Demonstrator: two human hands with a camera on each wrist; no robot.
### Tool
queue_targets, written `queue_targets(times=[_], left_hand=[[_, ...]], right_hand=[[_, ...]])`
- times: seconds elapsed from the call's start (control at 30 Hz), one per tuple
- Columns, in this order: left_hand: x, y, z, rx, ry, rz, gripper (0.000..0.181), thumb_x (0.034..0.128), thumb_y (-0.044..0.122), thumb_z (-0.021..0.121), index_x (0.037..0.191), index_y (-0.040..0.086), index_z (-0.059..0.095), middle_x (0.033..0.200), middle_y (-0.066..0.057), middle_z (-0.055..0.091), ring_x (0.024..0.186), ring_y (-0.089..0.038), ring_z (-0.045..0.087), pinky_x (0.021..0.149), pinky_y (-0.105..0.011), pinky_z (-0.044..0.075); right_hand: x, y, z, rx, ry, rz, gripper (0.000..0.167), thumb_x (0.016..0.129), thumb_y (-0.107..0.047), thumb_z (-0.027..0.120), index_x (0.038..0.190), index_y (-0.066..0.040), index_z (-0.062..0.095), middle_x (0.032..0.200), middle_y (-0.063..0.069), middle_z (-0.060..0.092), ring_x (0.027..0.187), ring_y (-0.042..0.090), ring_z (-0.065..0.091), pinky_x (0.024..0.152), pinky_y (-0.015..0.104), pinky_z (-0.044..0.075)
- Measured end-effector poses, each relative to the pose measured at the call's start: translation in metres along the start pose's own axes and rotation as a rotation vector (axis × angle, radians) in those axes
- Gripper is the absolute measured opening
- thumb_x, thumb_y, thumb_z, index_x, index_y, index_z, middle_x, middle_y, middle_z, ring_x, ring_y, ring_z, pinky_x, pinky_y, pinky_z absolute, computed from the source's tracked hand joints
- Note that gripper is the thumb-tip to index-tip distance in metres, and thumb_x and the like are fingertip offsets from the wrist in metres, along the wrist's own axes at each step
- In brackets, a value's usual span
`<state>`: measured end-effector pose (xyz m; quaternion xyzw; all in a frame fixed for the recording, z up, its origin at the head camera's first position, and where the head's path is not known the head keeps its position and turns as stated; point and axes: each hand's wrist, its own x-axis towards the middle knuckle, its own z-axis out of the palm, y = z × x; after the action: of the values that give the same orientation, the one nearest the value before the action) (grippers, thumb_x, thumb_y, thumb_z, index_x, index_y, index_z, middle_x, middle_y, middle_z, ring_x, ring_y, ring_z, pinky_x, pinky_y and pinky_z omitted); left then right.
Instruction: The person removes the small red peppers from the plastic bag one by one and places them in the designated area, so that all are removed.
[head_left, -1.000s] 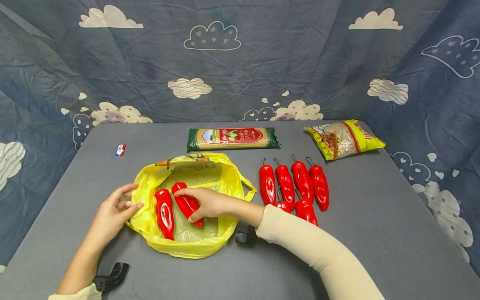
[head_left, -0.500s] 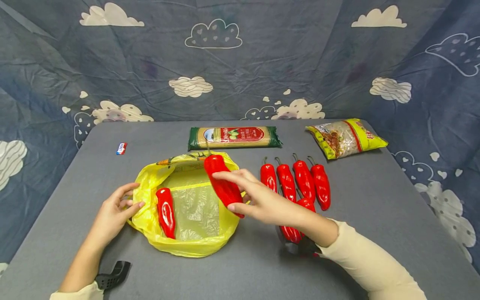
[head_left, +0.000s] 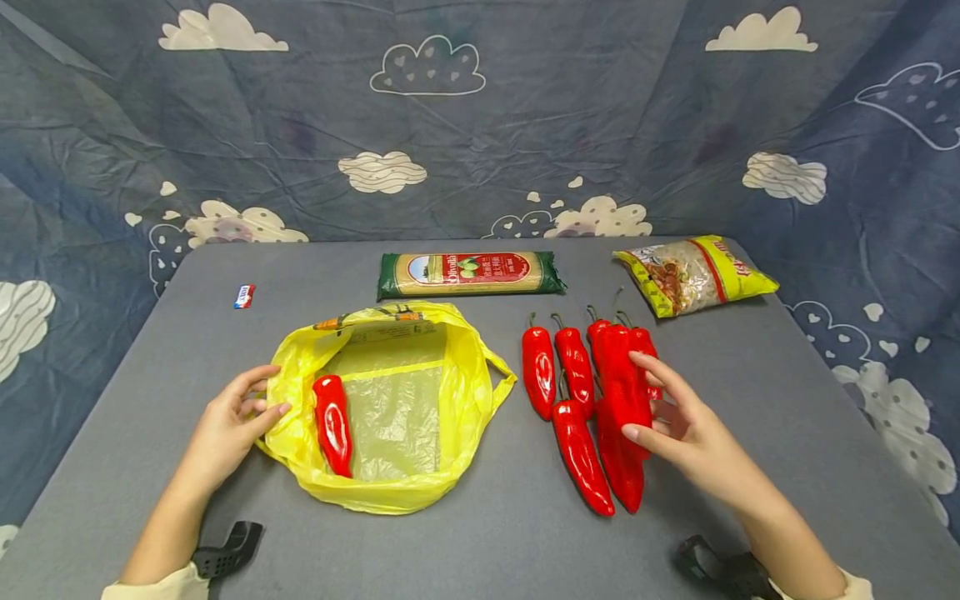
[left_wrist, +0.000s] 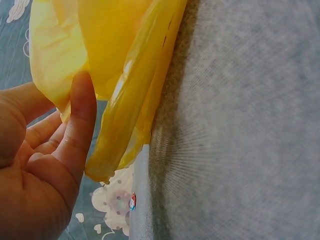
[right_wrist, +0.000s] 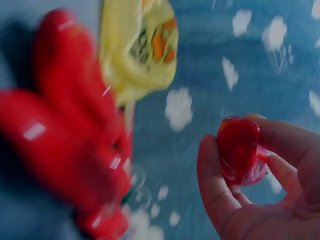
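My left hand [head_left: 227, 427] pinches the left rim of a yellow plastic bag [head_left: 467, 417] that lies spread on its side of the table. In the left wrist view, thumb and fingers [left_wrist: 82, 115] grip the thin film. Inside the bag rests one red pepper [head_left: 332, 427]. My right hand [head_left: 693, 437] holds another red pepper [head_left: 625, 379] between thumb and fingers, stem pointing away, above the right-hand pepper group. This held pepper hides parts of those behind and below it. Several red peppers [head_left: 537, 371] lie there in two rows, including a nearer one [head_left: 579, 458].
A green-ended pack of spaghetti [head_left: 471, 275] lies at the back. A yellow food packet [head_left: 693, 277] sits at the back right, and a small red, white and blue wrapper [head_left: 244, 296] at the left. A cloud-patterned cloth [head_left: 480, 125] hangs behind the grey table [head_left: 465, 550].
My right hand has lifted the pepper out of the bag and carried it right, over the other peppers. My left hand has kept its grip on the bag rim.
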<state>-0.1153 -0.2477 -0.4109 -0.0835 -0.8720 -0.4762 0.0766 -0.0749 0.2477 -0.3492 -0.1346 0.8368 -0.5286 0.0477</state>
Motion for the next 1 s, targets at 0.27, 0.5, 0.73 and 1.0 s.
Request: queue_targets(times=[0.27,0.5,0.73,1.0], left_hand=[[-0.001,0.002,0.000,-0.003,0.005,-0.001,0.047,0.0804,-0.001,0.065,0.124,-0.001,0.045,0.102,-0.018,0.051,0.073,0.001,0.052,0.053,-0.016,0.043],[-0.001,0.002,0.000,-0.003,-0.002,-0.012,0.049,0.0803,-0.001,0.065,0.125,-0.001,0.044,0.103,-0.017,0.051,0.073,0.001,0.051,0.053,-0.017,0.044],[0.000,0.001,0.001,-0.019,-0.002,-0.011,0.050,0.0795,-0.003,0.065,0.125,-0.002,0.044,0.104,-0.019,0.051,0.073,0.001,0.051,0.051,-0.018,0.043],[0.000,0.001,-0.001,0.000,-0.006,-0.007,0.048,0.0814,0.000,0.064,0.125,-0.001,0.044,0.104,-0.017,0.051,0.074,0.001,0.051,0.053,-0.017,0.044]], right_hand=[[-0.033,0.042,-0.018,-0.061,0.016,0.194,0.077,0.081,-0.010,0.066,0.143,-0.020,0.021,0.124,0.020,0.031,0.089,0.028,0.055,0.062,0.032,0.051],[-0.046,0.061,-0.024,-0.089,-0.074,0.332,0.079,0.079,-0.016,0.069,0.142,-0.016,0.022,0.134,0.024,0.025,0.093,0.031,0.054,0.063,0.031,0.047],[-0.041,0.065,-0.024,-0.139,-0.148,0.366,0.079,0.078,-0.022,0.070,0.142,-0.012,0.024,0.131,0.026,0.031,0.109,0.039,0.038,0.069,0.033,0.047],[-0.032,0.064,-0.022,-0.197,-0.110,0.409,0.077,0.078,-0.026,0.069,0.141,-0.014,0.026,0.120,0.022,0.040,0.097,0.032,0.046,0.064,0.034,0.046]])
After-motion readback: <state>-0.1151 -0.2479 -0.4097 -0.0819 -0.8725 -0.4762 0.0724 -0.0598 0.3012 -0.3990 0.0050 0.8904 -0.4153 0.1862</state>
